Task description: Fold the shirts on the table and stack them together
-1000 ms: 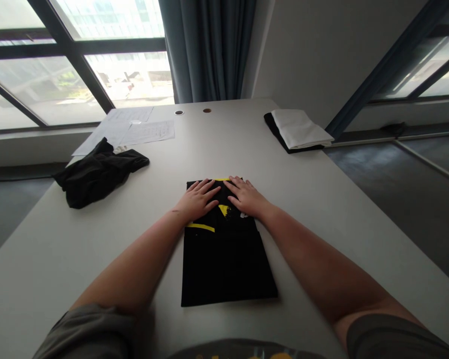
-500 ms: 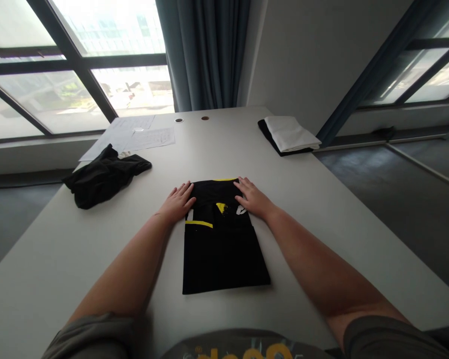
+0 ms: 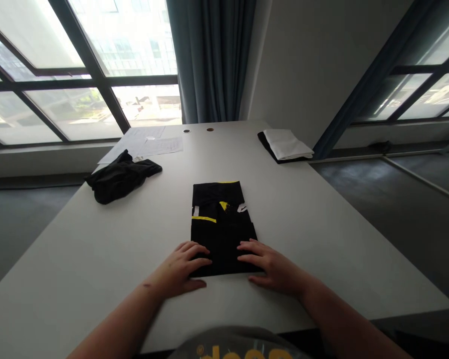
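Note:
A black garment (image 3: pixel 224 234) with yellow and white markings lies folded into a narrow rectangle in front of me. Its far part is folded over, showing a yellow edge. Over its near left corner is my left hand (image 3: pixel 185 267), fingers spread on the cloth and thumb beyond the near edge. My right hand (image 3: pixel 273 267) lies likewise across the near right corner, fingers apart, thumb just off the cloth. Neither hand grips anything. The corners under the hands are partly hidden.
On the white table (image 3: pixel 142 239), a crumpled black cloth (image 3: pixel 121 179) lies at the left, with paper sheets (image 3: pixel 160 145) behind it. A folded white cloth (image 3: pixel 288 144) rests on a black one (image 3: pixel 264 142) at the far right. Two round holes pierce the table's far end.
Both hands have moved from the garment's far end back toward me, to its near corners. The garment keeps its folded shape. The camera view has tilted slightly up.

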Available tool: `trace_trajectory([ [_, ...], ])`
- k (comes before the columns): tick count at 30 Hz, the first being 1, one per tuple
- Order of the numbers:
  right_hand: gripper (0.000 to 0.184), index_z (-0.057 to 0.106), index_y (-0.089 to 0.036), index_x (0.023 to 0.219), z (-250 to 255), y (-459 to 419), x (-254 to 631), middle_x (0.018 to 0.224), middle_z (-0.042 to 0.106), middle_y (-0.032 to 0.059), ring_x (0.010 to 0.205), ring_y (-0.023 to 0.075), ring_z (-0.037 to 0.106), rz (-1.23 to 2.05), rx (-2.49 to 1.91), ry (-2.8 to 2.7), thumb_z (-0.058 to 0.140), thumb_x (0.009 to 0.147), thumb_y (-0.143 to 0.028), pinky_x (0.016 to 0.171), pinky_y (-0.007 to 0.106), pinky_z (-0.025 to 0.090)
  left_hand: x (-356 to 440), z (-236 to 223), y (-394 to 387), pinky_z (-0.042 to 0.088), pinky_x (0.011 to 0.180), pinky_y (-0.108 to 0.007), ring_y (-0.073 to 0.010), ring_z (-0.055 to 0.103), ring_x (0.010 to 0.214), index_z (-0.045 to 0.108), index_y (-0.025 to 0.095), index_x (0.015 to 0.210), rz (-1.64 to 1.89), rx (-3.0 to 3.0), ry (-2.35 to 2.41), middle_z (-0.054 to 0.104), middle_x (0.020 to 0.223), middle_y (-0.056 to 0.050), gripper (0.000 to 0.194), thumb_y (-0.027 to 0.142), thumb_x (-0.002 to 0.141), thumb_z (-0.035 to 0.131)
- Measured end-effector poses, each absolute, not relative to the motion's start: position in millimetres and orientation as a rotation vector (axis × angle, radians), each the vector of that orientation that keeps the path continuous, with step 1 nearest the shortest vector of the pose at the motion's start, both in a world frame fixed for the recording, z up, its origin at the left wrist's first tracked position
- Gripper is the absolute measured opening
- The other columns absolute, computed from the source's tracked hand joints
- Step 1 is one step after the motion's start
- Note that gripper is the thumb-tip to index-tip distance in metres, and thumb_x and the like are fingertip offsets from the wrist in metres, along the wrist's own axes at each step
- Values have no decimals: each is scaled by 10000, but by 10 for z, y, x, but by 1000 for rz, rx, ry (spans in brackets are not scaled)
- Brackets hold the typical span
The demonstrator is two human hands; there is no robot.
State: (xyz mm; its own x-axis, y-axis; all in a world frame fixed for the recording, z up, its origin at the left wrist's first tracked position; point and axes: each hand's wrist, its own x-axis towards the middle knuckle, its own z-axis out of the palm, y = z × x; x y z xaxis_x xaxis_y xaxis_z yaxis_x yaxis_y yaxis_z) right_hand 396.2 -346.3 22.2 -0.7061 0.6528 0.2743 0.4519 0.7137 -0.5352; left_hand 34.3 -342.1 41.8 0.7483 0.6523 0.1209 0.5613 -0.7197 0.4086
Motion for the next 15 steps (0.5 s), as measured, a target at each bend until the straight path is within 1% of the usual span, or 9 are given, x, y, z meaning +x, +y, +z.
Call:
trace_trajectory([
  [2, 450, 698, -275, 1346, 157, -3506, 3955, 1428, 655, 107, 1352, 285, 608, 543, -876, -2459, 721, 906, -181, 1198, 513, 469, 364, 379, -3439, 514, 1118, -477, -280, 625, 1262, 704, 338, 1270, 377, 2595, 981, 687, 1344, -76, 385, 272, 891, 686],
  [4, 454, 706, -275, 1331, 119, -3490, 3948, 1368, 689, 99, 1303, 256, 645, 464, -885, -2407, 599, 933, -85, 1147, 474, 525, 360, 359, -3394, 525, 1100, -455, -266, 637, 1246, 705, 319, 1241, 382, 2593, 1009, 694, 1335, -65, 460, 128, 829, 628],
  [5, 484, 708, -276, 1326, 116, -3474, 3944, 1341, 701, 96, 1273, 242, 663, 438, -887, -2382, 546, 931, -46, 1116, 450, 552, 354, 360, -3367, 524, 1101, -454, -267, 636, 1248, 700, 314, 1239, 377, 2590, 1008, 692, 1342, -61, 514, 92, 781, 623],
  [7, 557, 706, -273, 1320, 133, -3446, 3941, 1308, 710, 92, 1223, 222, 685, 422, -903, -2345, 477, 901, 13, 1069, 416, 583, 343, 378, -3327, 515, 1113, -461, -277, 628, 1263, 685, 312, 1252, 365, 2574, 1006, 682, 1359, -59, 599, 69, 707, 634],
  [9, 619, 700, -262, 1314, 163, -3433, 3945, 1276, 715, 91, 1180, 215, 697, 431, -933, -2309, 450, 842, 51, 1044, 407, 593, 338, 403, -3315, 507, 1124, -461, -274, 629, 1263, 671, 312, 1283, 378, 2549, 1027, 681, 1360, -63, 640, 65, 694, 631],
  [11, 690, 692, -244, 1305, 181, -3427, 3959, 1251, 717, 91, 1166, 216, 695, 445, -964, -2279, 431, 754, 78, 1045, 414, 587, 337, 422, -3321, 504, 1129, -454, -262, 637, 1256, 670, 308, 1295, 411, 2527, 1028, 692, 1351, -61, 614, 75, 730, 613],
  [12, 710, 693, -235, 1289, 182, -3423, 3969, 1243, 718, 92, 1166, 219, 693, 449, -979, -2269, 428, 711, 81, 1047, 419, 583, 337, 427, -3323, 504, 1130, -449, -255, 644, 1251, 676, 304, 1288, 433, 2511, 1024, 702, 1341, -60, 570, 89, 765, 600],
  [15, 666, 719, -217, 1192, 168, -3396, 3998, 1228, 725, 95, 1162, 237, 693, 470, -995, -2254, 459, 641, 53, 1052, 432, 574, 332, 433, -3309, 533, 1092, -408, -233, 686, 1198, 707, 283, 1237, 517, 2408, 1071, 744, 1272, -64, 389, 178, 905, 534],
])
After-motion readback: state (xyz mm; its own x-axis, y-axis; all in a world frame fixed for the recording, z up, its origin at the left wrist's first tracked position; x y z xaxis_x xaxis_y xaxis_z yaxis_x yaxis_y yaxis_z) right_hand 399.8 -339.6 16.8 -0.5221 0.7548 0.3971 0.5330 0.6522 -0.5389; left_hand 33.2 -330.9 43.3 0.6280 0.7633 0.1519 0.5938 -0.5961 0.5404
